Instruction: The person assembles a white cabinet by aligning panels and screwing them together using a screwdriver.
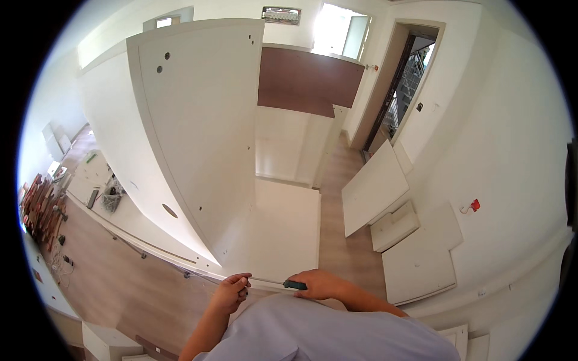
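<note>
Toward nine o'clock, a pile of reddish-brown wooden strips lies on the floor, with a tangle of cords near eight o'clock. Just inside nine o'clock, a clear plastic bag rests on a long white panel. At ten o'clock a tall white cabinet side, drilled with small holes, rises directly beyond the hands and hides part of the room. At seven o'clock the left hand has thumb and fingertips pinched at the tip of a screwdriver; any small piece there is too tiny to make out. That screwdriver lies level at six o'clock, in front of the torso and just short of a white base panel. Toward twelve o'clock spans a reddish-brown board. Between five and six, the right hand has its fingers wrapped around the dark green handle. At three o'clock a large white board leans against the wall, standing near the open doorway between one and two. Smaller white panels crowd four o'clock, and a red wall fitting sits just past three.
</note>
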Motion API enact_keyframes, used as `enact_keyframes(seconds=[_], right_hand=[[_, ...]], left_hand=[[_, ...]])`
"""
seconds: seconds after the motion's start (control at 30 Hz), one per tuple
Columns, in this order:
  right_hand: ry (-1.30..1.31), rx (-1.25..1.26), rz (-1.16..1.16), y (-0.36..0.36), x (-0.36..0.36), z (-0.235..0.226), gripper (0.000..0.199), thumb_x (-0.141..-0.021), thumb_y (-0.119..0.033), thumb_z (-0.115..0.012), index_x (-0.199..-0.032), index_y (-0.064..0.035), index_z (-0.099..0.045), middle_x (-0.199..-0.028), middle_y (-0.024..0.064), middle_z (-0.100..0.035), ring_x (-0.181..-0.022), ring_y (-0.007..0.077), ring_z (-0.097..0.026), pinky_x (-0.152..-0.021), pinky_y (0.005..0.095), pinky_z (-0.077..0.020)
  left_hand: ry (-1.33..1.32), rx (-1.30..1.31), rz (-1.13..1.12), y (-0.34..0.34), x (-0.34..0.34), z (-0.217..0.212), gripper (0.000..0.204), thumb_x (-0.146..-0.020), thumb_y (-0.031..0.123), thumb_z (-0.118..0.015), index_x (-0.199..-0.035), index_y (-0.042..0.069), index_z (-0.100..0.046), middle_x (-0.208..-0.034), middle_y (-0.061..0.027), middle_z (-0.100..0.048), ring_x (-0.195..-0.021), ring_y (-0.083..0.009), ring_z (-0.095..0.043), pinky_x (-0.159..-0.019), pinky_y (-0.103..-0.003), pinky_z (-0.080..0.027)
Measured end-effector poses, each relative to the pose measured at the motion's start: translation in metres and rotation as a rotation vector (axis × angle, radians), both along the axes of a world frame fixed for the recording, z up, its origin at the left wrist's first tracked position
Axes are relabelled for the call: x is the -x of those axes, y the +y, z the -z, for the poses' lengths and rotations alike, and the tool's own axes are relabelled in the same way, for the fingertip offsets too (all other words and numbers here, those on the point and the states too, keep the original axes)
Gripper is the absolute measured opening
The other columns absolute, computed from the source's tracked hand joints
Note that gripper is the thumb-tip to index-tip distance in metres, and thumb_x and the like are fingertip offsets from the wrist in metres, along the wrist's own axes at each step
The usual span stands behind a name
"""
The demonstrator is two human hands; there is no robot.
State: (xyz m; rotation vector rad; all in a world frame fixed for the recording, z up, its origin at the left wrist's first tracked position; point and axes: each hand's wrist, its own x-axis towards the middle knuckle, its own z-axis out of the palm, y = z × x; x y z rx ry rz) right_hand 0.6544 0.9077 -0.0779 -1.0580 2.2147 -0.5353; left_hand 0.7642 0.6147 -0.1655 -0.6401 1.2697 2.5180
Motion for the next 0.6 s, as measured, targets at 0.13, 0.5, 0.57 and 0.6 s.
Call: enact_keyframes(seconds=[0.13, 0.5, 0.57, 0.6], right_hand=[[0.023, 0.027, -0.021, 0.011, 0.006, 0.011, 0.047, -0.092, -0.036, -0.07, -0.133, -0.0136, -0.064, -0.123, 0.0126, -0.07, -0.11, 0.0323, -0.066, -0.093, 0.0416, -0.0524], [-0.013, 0.07, -0.011, 0.046, 0.05, 0.018, 0.046, -0.089, -0.031, -0.069, -0.132, -0.0152, -0.063, -0.119, 0.0155, -0.07, -0.109, 0.0366, -0.064, -0.094, 0.0451, -0.0513], [0.002, 0.11, -0.03, 0.056, 0.063, 0.022, 0.046, -0.089, -0.031, -0.068, -0.133, -0.0162, -0.063, -0.119, 0.0158, -0.07, -0.109, 0.0369, -0.064, -0.094, 0.0452, -0.0513], [0.009, 0.106, -0.03, 0.059, 0.07, 0.021, 0.048, -0.089, -0.031, -0.07, -0.133, -0.0159, -0.063, -0.118, 0.0156, -0.07, -0.108, 0.0367, -0.065, -0.093, 0.0451, -0.0518]], left_hand=[[-0.03, -0.034, 0.012, 0.008, 0.007, 0.008, 0.024, -0.102, 0.015, -0.063, -0.123, 0.002, -0.063, -0.09, -0.0045, -0.064, -0.058, -0.0079, -0.042, -0.05, -0.023, -0.035], [-0.033, 0.129, -0.02, 0.058, 0.049, -0.013, 0.022, -0.104, 0.018, -0.059, -0.116, 0.002, -0.067, -0.095, -0.0069, -0.068, -0.058, -0.0077, -0.041, -0.052, -0.023, -0.037], [-0.042, 0.174, 0.005, 0.066, 0.061, -0.015, 0.024, -0.104, 0.019, -0.06, -0.118, 0.001, -0.067, -0.096, -0.0073, -0.069, -0.057, -0.0073, -0.041, -0.051, -0.023, -0.036], [-0.037, 0.202, -0.011, 0.07, 0.067, -0.016, 0.025, -0.104, 0.02, -0.06, -0.118, 0.001, -0.067, -0.097, -0.0075, -0.069, -0.057, -0.0072, -0.041, -0.051, -0.023, -0.036]])
